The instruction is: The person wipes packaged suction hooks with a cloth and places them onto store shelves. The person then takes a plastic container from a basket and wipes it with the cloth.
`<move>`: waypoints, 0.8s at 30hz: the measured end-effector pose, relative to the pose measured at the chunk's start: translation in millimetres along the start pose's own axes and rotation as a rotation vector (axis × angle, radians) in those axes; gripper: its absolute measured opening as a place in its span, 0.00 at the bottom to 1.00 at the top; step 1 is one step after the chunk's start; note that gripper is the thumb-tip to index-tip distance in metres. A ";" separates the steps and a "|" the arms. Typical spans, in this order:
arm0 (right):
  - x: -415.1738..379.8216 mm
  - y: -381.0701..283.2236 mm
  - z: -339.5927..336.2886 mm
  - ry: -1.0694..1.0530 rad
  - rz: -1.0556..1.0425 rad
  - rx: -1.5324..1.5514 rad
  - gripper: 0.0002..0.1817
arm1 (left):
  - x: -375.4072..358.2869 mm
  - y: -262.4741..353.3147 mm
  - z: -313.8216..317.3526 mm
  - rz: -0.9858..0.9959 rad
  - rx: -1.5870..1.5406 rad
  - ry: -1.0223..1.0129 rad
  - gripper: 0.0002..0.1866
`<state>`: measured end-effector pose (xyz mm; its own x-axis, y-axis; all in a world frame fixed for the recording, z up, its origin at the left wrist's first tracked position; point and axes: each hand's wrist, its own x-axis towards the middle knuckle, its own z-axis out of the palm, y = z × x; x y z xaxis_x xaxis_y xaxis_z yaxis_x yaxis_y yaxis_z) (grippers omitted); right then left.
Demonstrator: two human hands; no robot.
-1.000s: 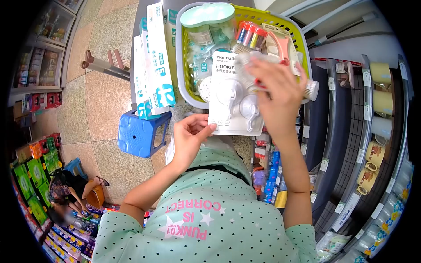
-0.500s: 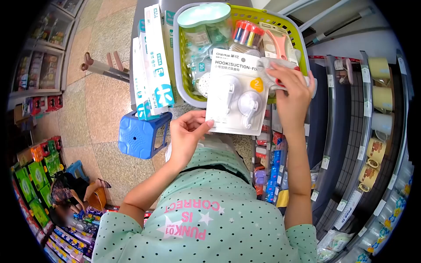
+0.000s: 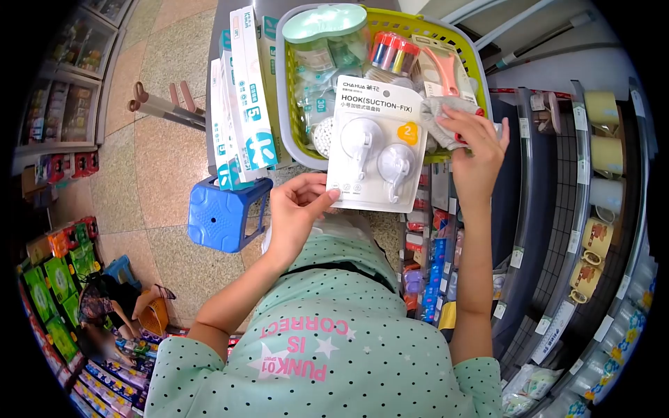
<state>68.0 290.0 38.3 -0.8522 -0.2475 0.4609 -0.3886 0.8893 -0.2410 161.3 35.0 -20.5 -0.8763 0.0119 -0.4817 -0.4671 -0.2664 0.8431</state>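
In the upper centre of the frame, the hook pack (image 3: pixel 362 177) lay across the lower rim of the basket (image 3: pixel 435 31). The left hand (image 3: pixel 300 209) pinched its lower-left corner between thumb and fingers; the right hand (image 3: pixel 481 150) touched a grey cloth-like item (image 3: pixel 439 120) just beside it, whether gripping I could not tell. The step seemed to be steadying the pack; moving it would call for a firm corner hold.

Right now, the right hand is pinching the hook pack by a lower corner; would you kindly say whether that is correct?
The side is wrong: the head view shows the left hand pinching the hook pack by a lower corner.
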 end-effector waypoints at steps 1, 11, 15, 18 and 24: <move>-0.5 -1.8 -3.9 0.017 0.020 -0.018 0.26 | -0.4 -0.9 -0.8 0.016 0.000 -0.004 0.11; -28.2 -37.9 -37.0 0.294 0.430 0.625 0.24 | -22.8 43.7 -0.7 0.365 0.047 0.022 0.10; -36.4 -61.1 -41.9 0.326 0.554 0.842 0.25 | -33.5 84.8 6.7 0.622 0.273 0.050 0.12; -41.4 -73.3 -38.3 0.374 0.640 0.998 0.23 | -37.6 101.9 18.4 0.934 0.553 0.096 0.18; -48.9 -77.1 -26.2 0.446 0.827 1.185 0.24 | -26.0 84.2 44.5 1.300 0.804 0.069 0.24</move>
<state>148.7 243.6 56.7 -0.8774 0.4795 0.0166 -0.1025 -0.1534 -0.9828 139.4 55.2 73.7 -0.7204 0.1407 0.6791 0.6373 0.5205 0.5682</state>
